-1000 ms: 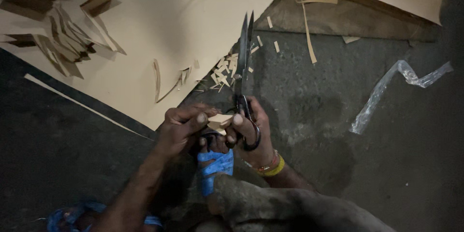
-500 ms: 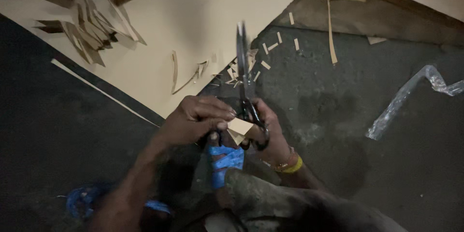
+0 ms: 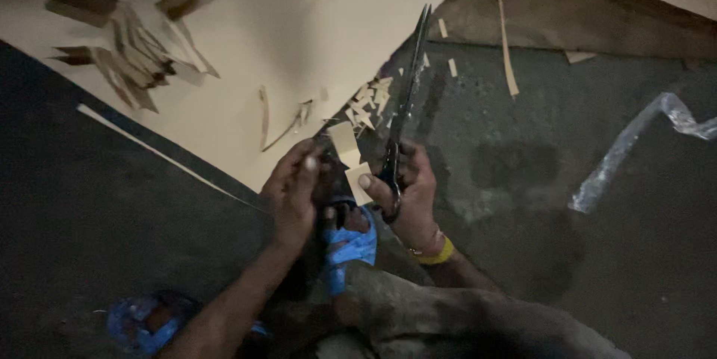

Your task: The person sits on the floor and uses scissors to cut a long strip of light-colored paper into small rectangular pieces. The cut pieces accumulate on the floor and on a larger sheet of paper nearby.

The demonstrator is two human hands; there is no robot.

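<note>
The right hand has its fingers closed around long dark scissors (blades together, pointing away). The left hand pinches a small pale cardboard piece between its fingers.

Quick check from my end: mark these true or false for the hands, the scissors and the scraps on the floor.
1. The right hand holds long scissors. True.
2. The scissors point toward the person. False: the blades point away, up the picture.
3. The left hand is at a small tan piece. True.
4. A yellow band is on the left wrist. False: it is on the right wrist.
5. Tan scraps lie near the blades. True.
</note>
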